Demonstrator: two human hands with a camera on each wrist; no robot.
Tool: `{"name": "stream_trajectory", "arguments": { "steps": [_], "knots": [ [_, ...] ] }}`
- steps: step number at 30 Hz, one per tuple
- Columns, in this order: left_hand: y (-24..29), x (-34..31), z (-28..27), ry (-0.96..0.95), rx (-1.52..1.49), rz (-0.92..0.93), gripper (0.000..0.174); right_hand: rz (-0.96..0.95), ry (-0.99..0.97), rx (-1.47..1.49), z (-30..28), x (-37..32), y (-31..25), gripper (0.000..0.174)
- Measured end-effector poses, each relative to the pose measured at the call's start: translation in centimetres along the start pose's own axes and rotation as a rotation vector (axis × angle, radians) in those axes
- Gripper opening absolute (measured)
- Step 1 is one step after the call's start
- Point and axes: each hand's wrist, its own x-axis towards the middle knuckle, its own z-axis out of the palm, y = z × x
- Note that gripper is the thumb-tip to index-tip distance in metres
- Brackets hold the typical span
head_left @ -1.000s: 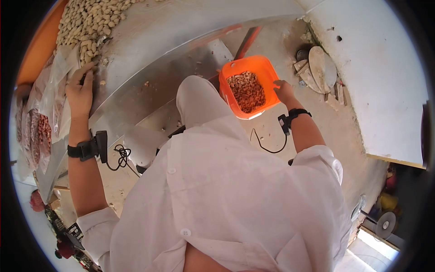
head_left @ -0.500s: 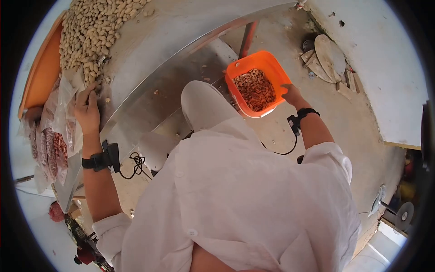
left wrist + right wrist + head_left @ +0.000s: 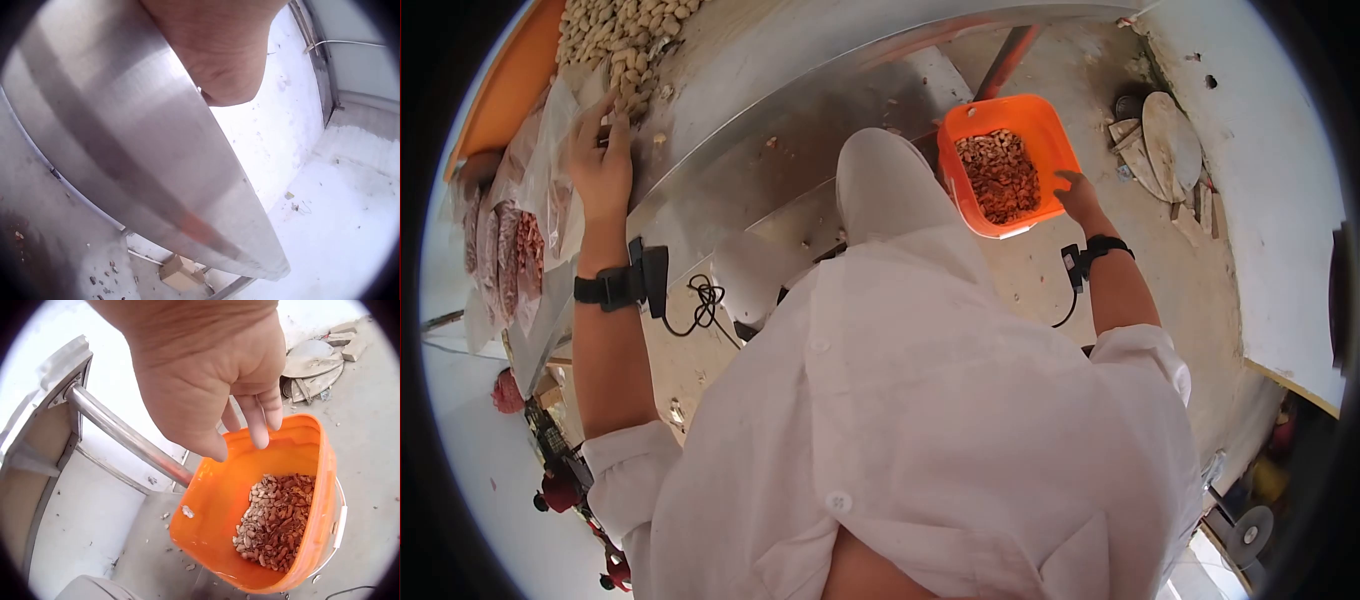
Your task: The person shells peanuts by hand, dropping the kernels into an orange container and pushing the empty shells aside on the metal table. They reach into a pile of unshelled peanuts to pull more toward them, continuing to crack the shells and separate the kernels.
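My left hand (image 3: pixel 603 165) lies over the metal table by the near edge of a heap of unshelled peanuts (image 3: pixel 622 35), its thumb apart from the fingers. In the left wrist view only the heel of that hand (image 3: pixel 219 56) shows above the table edge, its fingers hidden. My right hand (image 3: pixel 1082 198) hangs at the rim of an orange bucket (image 3: pixel 1055 140), with loosely bent fingers and nothing between them in the right wrist view. Inside the bucket lie pale peanuts (image 3: pixel 253 525) and reddish-brown shells or kernels (image 3: pixel 287 531).
Clear plastic bags of reddish kernels (image 3: pixel 505 250) hang beside my left hand, below an orange board (image 3: pixel 505 95). The metal table (image 3: pixel 730 90) curves across the front. Round boards and broken slabs (image 3: pixel 1170 150) lie by the wall. A cardboard box (image 3: pixel 181 273) stands below the table.
The head view has shifted, so the bucket and right hand appear farther right and higher. My left hand stays by the peanut heap; the right hand stays at the bucket rim.
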Motion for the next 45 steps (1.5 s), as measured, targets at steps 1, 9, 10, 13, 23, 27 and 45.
{"name": "stream_trajectory", "arguments": {
  "steps": [1,9,10,13,23,27,45],
  "knots": [
    [-0.1,-0.1,-0.1,-0.02,-0.009,-0.035,0.028,0.018,-0.008,0.004,0.2,0.1,0.4,0.044],
    [-1.1,-0.1,0.1,0.109,-0.004,0.053,0.028,0.071,-0.083,0.068,-1.9,-0.1,0.7,0.045],
    [-1.2,-0.3,0.1,0.109,-0.015,0.05,0.028,0.012,-0.024,0.027,-1.6,-0.2,1.3,0.043],
    [-1.3,-0.3,-0.1,0.078,0.017,-0.003,0.03,0.013,-0.013,-0.016,-2.3,-0.3,1.3,0.043],
    [-1.6,-0.3,0.3,0.159,-0.001,0.018,0.027,0.073,-0.09,0.245,-6.4,-1.2,-4.3,0.04],
    [-1.7,-0.4,0.4,0.162,-0.048,-0.029,0.028,-0.259,-0.026,0.044,-6.7,-1.7,-6.1,0.035],
    [-2.2,-0.3,0.4,0.175,-0.102,-0.019,0.028,-1.005,-0.228,-0.178,-4.6,-6.8,-21.0,0.024]
  ]
}}
